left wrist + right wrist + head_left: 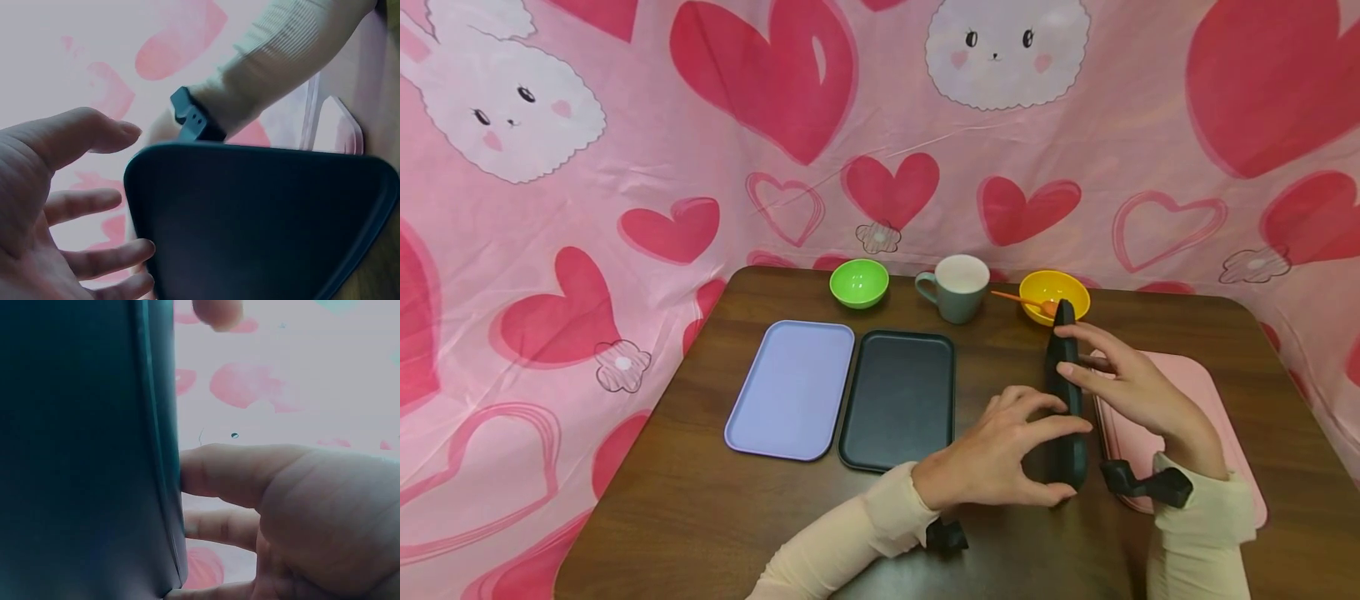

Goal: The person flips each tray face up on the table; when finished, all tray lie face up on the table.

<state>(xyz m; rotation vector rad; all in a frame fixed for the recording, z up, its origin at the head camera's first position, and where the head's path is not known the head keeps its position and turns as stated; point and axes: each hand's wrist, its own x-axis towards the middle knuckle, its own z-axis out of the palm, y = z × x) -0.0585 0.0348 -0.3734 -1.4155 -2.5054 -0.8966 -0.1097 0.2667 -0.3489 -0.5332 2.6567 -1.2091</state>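
Note:
A dark tray stands on its edge, seen almost edge-on in the head view, between my two hands. My left hand is at its near left part, fingers spread. In the left wrist view the thumb is apart from the tray, while lower fingertips touch its rim. My right hand reaches in from the right with extended fingers. In the right wrist view several of its fingers meet the tray's edge, and one fingertip at the top is apart from it. The tray's left face is mostly hidden in the head view.
On the table lie a lavender tray, a second dark tray and a pink tray, partly under my right arm. Behind stand a green bowl, a grey-green mug and a yellow bowl with an orange spoon.

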